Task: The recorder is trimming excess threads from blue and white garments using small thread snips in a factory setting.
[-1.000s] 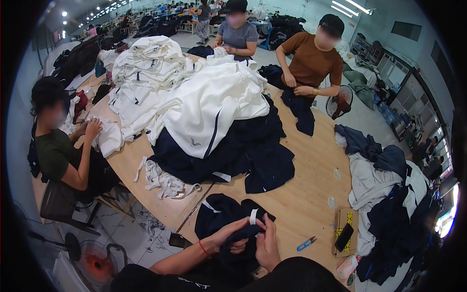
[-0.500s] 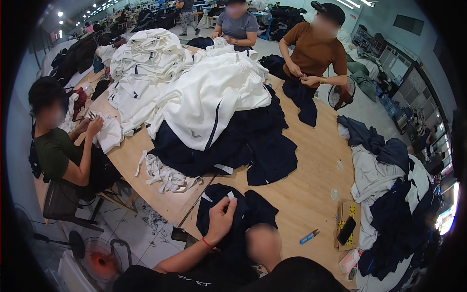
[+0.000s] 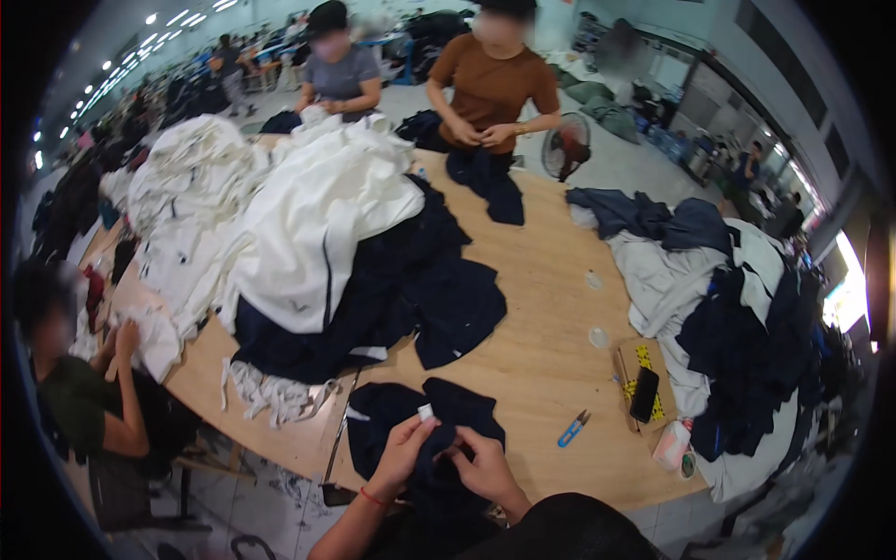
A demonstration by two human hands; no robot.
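A navy garment (image 3: 375, 425) lies at the near edge of the table and hangs over it toward my lap. My left hand (image 3: 401, 454), with a red cord at the wrist, is closed, thumb against fingers, at a small white tag (image 3: 427, 412) by the navy cloth. Beside it, my right hand (image 3: 485, 473) pinches a fold of the same garment between thumb and fingers. Whether the tag is attached to the cloth is too small to tell. Blue-handled thread snips (image 3: 574, 429) rest on the table to the right of my right hand.
Ahead stands a heap of white garments (image 3: 289, 215) over navy ones (image 3: 457, 299). White strips (image 3: 271, 397) lie at left. On the right are a cardboard box (image 3: 627, 359), a black phone (image 3: 644, 395) and piled clothes (image 3: 747, 373). Several co-workers handle cloth around the table.
The view has turned right, so the table scene sits further left. My right hand, blurred before, now shows fingers pinching the navy cloth. My left hand still holds the tag.
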